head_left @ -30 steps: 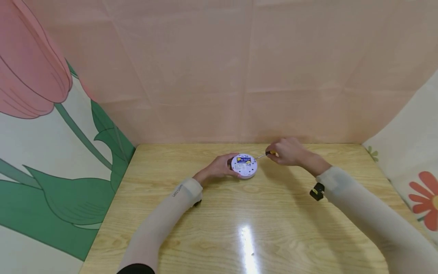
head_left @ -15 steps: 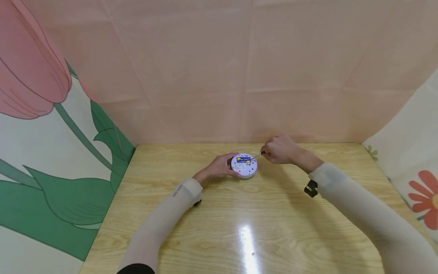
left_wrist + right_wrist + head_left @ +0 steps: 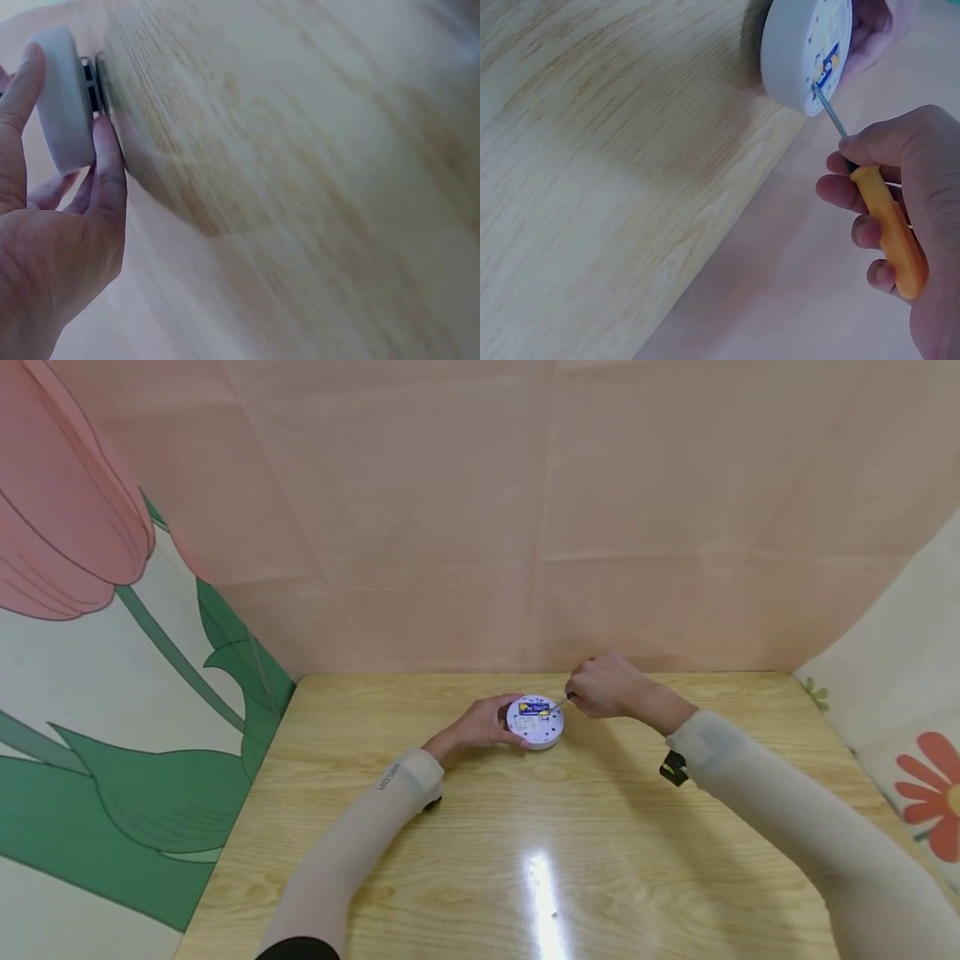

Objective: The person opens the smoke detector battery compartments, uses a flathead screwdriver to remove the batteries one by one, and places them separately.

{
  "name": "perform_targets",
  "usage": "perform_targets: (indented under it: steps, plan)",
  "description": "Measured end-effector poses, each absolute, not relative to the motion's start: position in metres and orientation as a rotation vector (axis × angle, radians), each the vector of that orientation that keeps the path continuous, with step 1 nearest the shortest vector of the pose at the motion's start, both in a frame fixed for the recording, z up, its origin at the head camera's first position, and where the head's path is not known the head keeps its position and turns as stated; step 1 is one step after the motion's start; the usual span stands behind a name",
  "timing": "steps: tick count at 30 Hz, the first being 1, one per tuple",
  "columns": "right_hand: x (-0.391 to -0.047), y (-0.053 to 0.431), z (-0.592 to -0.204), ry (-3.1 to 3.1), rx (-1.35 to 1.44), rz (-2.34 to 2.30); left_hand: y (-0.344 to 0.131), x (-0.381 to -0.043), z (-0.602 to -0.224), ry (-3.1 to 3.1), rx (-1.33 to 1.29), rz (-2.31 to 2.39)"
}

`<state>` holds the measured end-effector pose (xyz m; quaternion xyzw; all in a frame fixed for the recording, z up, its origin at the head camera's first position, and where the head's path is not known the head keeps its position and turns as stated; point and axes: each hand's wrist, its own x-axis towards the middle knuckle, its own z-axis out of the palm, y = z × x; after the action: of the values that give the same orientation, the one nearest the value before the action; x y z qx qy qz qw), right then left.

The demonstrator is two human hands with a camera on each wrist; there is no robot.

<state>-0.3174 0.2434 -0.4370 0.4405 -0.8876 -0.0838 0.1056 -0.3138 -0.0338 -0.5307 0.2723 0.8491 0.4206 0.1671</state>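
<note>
My left hand (image 3: 482, 722) grips a round white disc-shaped device (image 3: 535, 735) by its left edge, near the back of the table. The device's upper face carries a blue and yellow label and several dark holes. In the left wrist view, thumb and fingers span the white casing (image 3: 61, 101), with dark metal clips (image 3: 90, 82) on its underside. My right hand (image 3: 606, 685) holds a screwdriver (image 3: 892, 232) with an orange handle, fingers wrapped round the grip and the thumb near the shaft. The screwdriver's tip meets the device's face beside the label.
A glossy wooden table (image 3: 480, 843) lies beneath both hands. A pink cloth backdrop (image 3: 525, 527) rises at its far edge. Flower-printed sheets stand at the left (image 3: 150, 693) and right (image 3: 892, 710).
My right hand has moved left with the screwdriver, bringing its tip from the device's edge onto its face beside the label. The left hand and the device have stayed put.
</note>
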Motion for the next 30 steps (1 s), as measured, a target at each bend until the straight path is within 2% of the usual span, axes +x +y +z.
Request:
perform_targets:
  steps: [19, 30]
  plan:
    - [-0.312, 0.205, -0.416, -2.599, 1.324, -0.602, -0.032, -0.314, -0.529, 2.43, 0.787, 1.184]
    - [-0.314, 0.22, -0.423, -2.678, 1.313, -0.473, -0.032, -0.312, -0.524, 2.455, 0.778, 1.176]
